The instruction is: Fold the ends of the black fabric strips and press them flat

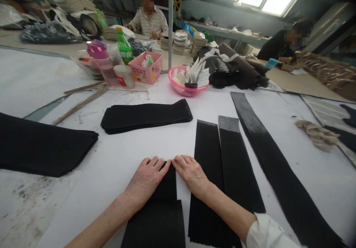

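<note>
A black fabric piece lies in front of me, its lower part over a wider black piece near the bottom edge. My left hand is closed on the far end of the black fabric piece, fingers bent over it. At the same end, by the right corner, my right hand pinches, its fingertips almost meeting the left thumb. What lies under the fingertips is hidden. To the right of it rest two black strips with greyish far ends, partly beneath my right forearm.
A long black strip runs down the right side. Black stacks lie ahead and left. Farther back stand a pink basin, a pink box and a green bottle. Two people sit beyond.
</note>
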A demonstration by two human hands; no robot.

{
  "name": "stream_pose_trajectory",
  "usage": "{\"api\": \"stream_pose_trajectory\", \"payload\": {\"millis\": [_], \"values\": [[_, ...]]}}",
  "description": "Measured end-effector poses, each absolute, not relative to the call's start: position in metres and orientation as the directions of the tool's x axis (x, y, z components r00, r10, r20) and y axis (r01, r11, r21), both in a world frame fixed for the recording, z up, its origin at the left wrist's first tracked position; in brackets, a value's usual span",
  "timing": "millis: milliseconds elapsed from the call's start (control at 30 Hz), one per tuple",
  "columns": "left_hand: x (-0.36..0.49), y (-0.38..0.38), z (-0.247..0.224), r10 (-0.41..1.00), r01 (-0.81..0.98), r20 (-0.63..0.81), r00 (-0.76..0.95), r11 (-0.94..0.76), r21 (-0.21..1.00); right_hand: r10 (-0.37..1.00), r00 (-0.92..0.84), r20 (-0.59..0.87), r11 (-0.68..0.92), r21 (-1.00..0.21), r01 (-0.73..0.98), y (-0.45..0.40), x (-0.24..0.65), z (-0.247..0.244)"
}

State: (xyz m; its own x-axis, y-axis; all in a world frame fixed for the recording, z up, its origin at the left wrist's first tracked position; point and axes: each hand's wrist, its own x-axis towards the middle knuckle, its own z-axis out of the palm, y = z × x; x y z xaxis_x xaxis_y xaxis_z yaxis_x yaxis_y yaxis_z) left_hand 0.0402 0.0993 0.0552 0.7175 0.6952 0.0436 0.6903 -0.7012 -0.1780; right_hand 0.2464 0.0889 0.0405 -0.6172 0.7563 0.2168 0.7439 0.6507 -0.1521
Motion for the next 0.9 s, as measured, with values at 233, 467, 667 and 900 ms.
{"api": "stream_pose_trajectory", "payload": {"millis": [233, 467, 667, 900], "values": [[0.038, 0.097, 0.058, 0.699, 0.7, 0.084, 0.711, -0.691, -0.181, 0.878, -0.439, 0.191, 0.477, -0.425, 0.77, 0.101, 0.251, 0.042], [0.034, 0.093, 0.05, 0.701, 0.71, 0.118, 0.703, -0.685, -0.162, 0.83, -0.507, 0.232, 0.556, -0.276, 0.784, 0.09, 0.239, 0.041], [0.014, 0.089, 0.044, 0.739, 0.743, 0.113, 0.665, -0.637, -0.204, 0.783, -0.574, 0.24, 0.617, -0.18, 0.766, 0.087, 0.241, 0.032], [-0.018, 0.087, 0.041, 0.759, 0.758, 0.091, 0.644, -0.619, -0.205, 0.794, -0.569, 0.213, 0.604, -0.173, 0.778, 0.088, 0.24, 0.033]]}}
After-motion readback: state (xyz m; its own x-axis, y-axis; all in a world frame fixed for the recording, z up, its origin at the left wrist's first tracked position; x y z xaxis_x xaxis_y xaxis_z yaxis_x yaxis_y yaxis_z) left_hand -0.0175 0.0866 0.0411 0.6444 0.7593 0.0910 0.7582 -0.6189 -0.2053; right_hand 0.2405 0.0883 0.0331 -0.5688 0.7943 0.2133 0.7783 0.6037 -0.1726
